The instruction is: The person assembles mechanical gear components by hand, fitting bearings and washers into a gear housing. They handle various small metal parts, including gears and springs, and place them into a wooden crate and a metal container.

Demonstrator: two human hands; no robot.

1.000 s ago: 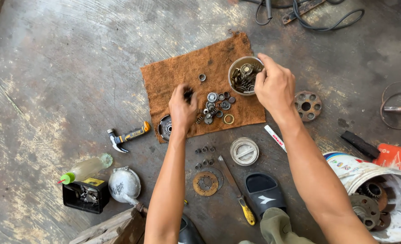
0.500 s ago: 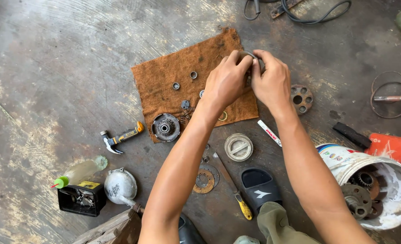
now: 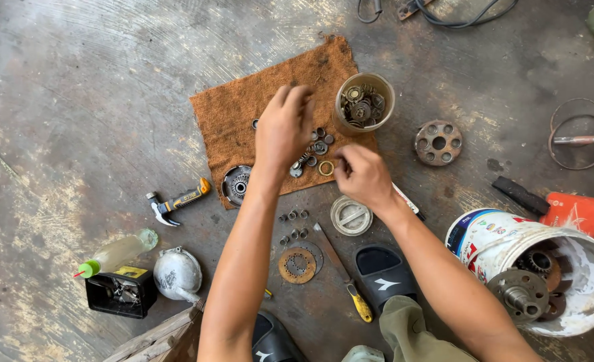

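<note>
Both hands have parted from the round plastic jar of metal parts. Left hand, fingers loosely curled, covers small steel washers on the rust-brown cloth; right hand pinches closed just beside a brass ring; whether it holds anything is hidden.

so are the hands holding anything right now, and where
Cannot be told for sure. Both hands, left and right, are palm-down over small metal rings on the brown cloth; any pinched piece is hidden.

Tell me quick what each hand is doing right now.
Left hand: open, palm down over the small metal parts on the brown cloth; any grip cannot be told.
Right hand: fingers curled at the cloth's edge; holding anything cannot be told.
</note>
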